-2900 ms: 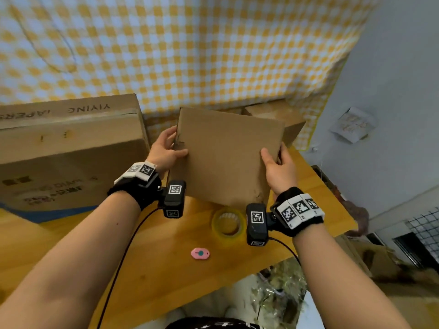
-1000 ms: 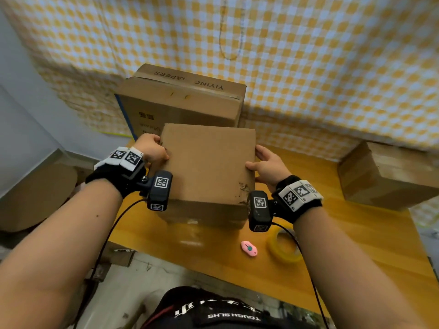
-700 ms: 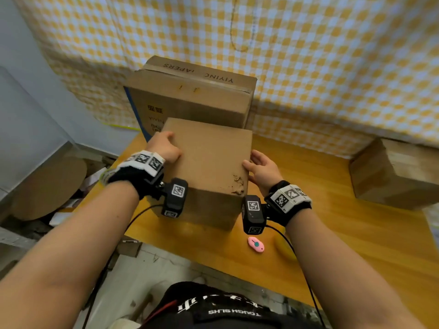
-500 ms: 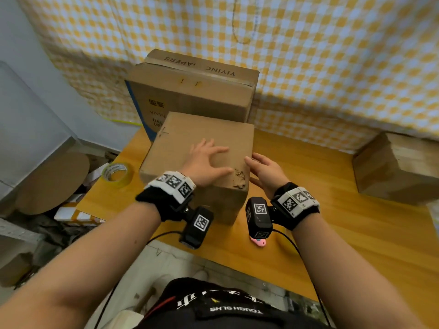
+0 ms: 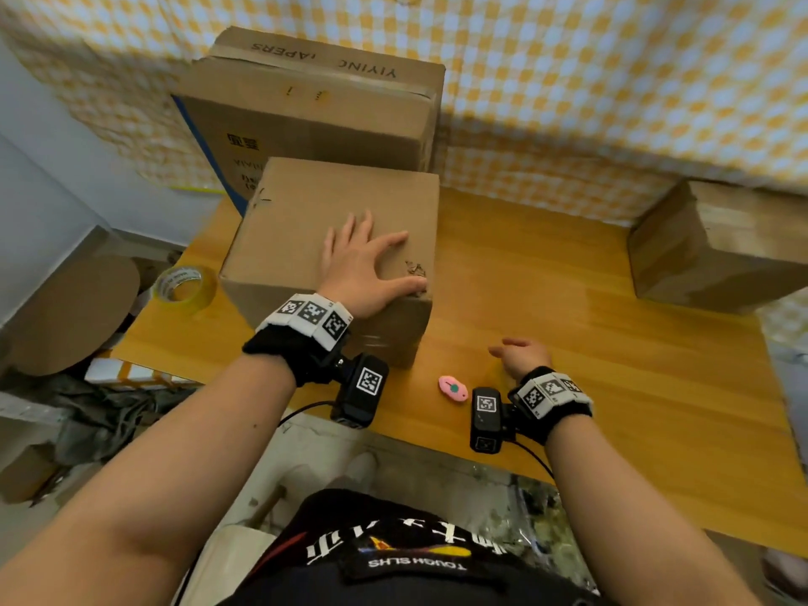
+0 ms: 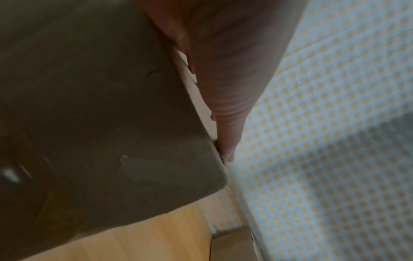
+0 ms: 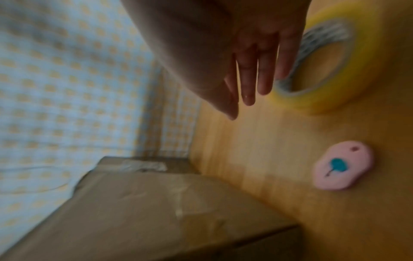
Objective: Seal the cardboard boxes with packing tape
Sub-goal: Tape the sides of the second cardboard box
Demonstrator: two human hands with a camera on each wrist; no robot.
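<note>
Box (image 5: 301, 238) | left hand (image 5: 363, 273) flat on top, steadying | right hand (image 7: 250, 58) open, empty, reaching for tape (image 7: 348, 70) | grasp roll by rim

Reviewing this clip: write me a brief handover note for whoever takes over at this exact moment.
Left hand: open, flat on top of the small cardboard box on the wooden table.
Right hand: open, holding nothing, fingers reaching toward the yellow tape roll beside the pink cutter.
Second tape roll lies left of the box; large printed box behind it, another box far right.
Done: box set down, steadied.
Left: pick up tape, seal it. No new tape visible on top.
</note>
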